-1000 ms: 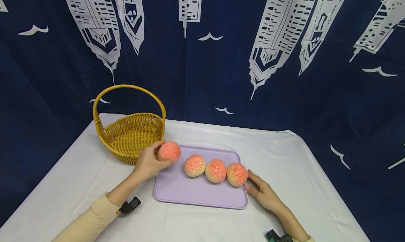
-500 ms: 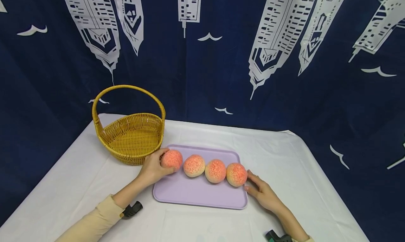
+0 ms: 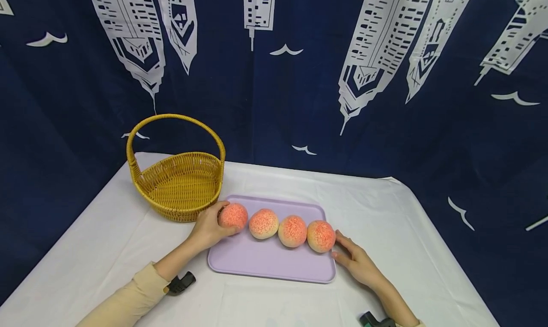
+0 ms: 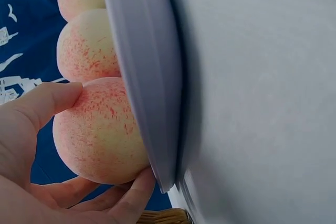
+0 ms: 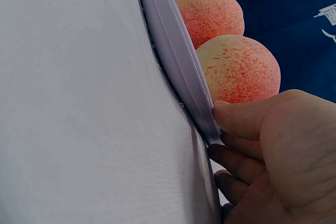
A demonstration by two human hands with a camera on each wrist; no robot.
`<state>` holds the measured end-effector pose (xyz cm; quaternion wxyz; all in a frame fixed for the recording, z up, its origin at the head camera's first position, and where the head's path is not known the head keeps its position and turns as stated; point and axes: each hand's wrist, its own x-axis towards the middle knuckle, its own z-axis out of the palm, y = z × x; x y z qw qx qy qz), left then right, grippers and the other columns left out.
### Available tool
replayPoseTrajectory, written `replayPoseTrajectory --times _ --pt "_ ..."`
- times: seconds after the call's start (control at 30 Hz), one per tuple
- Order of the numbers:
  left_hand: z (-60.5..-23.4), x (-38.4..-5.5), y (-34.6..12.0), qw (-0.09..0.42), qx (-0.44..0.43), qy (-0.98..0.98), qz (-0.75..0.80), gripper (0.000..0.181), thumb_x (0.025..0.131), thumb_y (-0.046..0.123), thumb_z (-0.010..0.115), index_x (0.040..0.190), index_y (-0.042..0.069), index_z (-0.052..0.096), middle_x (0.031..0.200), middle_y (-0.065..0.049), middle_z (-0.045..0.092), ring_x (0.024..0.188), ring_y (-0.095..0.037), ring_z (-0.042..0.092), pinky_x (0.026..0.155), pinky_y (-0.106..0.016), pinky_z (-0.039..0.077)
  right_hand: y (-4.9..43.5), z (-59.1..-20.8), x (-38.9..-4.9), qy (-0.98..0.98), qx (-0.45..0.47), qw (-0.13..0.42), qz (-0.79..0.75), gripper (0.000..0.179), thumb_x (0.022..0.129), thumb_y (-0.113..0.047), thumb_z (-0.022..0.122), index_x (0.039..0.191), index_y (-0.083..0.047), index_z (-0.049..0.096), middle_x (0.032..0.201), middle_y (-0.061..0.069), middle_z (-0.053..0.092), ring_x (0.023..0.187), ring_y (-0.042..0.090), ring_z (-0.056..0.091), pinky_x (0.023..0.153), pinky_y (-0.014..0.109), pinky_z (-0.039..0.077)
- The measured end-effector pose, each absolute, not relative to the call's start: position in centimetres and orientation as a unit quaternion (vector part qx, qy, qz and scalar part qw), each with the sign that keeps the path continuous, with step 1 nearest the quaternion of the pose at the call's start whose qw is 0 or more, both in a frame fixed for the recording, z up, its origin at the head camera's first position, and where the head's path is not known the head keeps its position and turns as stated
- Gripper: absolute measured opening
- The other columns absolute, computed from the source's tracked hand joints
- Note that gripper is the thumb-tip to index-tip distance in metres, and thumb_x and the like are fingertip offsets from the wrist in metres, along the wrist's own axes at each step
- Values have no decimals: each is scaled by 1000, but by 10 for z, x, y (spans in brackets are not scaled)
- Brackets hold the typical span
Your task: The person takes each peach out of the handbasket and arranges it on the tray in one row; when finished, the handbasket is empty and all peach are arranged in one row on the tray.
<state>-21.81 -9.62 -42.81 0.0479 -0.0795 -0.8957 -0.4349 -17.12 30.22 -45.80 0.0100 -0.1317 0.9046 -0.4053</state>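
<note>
Four-fingered side and thumb of my left hand (image 3: 210, 227) curl round a pink-speckled peach (image 3: 233, 216), at the left end of a lilac tray (image 3: 274, 265). In the left wrist view, that peach (image 4: 100, 135) sits low against the tray's wall, thumb on one side and fingers on the other. Three more peaches continue the row: one (image 3: 263, 224) beside it, a middle one (image 3: 292, 231) and the right-end one (image 3: 321, 236). My right hand (image 3: 357, 263) rests at the tray's right edge with loosely extended fingers; in the right wrist view, its thumb (image 5: 241, 116) lies by the rim, near the end peach (image 5: 244, 69).
A yellow woven basket (image 3: 180, 208) with a tall arched handle stands behind my left hand, close to the tray's back left corner. White cloth (image 3: 364, 203) covers the table. Behind hangs a navy curtain (image 3: 274, 99) with white building prints.
My left hand has brought its peach slightly right and towards me, onto the tray's left end beside the others; over the last half second it stays there. My right hand holds its place.
</note>
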Motion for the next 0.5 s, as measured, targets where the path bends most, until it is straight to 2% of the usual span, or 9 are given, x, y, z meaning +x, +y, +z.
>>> replayPoseTrajectory --times 0.07,0.1,0.17,0.23,0.3,0.4,0.5 --pt "-429 -218 -96 46 -79 -897 -432 73 72 21 86 132 -4 53 129 -24 60 120 -41 56 98 -57 46 302 -458 -171 905 -132 9 -405 61 93 -23 63 141 9 43 152 28 33 143 48 23 113 57 13" --pt "-430 -219 -96 45 -79 -897 -432 73 72 22 85 133 -4 53 130 -24 60 120 -41 56 98 -57 46 302 -458 -171 905 -133 9 -405 61 93 -23 63 141 9 43 152 27 33 143 47 23 116 51 13" --pt "-431 -219 -96 43 -77 -899 -429 75 73 26 85 133 -3 53 130 -24 59 121 -42 55 99 -58 45 303 -459 -171 903 -134 7 -409 61 93 -23 63 141 9 43 152 27 33 144 47 22 120 32 12" --pt "-431 -219 -96 39 -75 -900 -428 77 73 29 85 134 -2 52 132 -24 58 122 -42 54 100 -58 44 303 -459 -171 900 -137 6 -413 61 94 -23 63 141 9 43 152 28 33 144 48 22 113 11 8" --pt "-431 -219 -96 36 -74 -900 -427 78 73 31 85 135 -2 51 133 -24 57 124 -43 52 101 -59 43 303 -459 -171 898 -140 5 -418 61 94 -23 63 141 10 42 152 29 32 144 48 21 102 0 5" --pt "-430 -219 -95 31 -72 -901 -426 80 73 33 84 136 -2 50 136 -24 56 127 -45 49 103 -60 41 303 -459 -170 897 -140 6 -418 61 94 -23 63 141 10 42 152 29 32 144 48 21 105 2 5" --pt "-430 -218 -95 22 -68 -903 -424 82 73 34 84 138 -2 48 138 -24 54 129 -47 46 104 -61 39 303 -459 -171 902 -137 7 -410 61 94 -24 63 142 9 42 152 28 32 144 48 22 119 25 11"
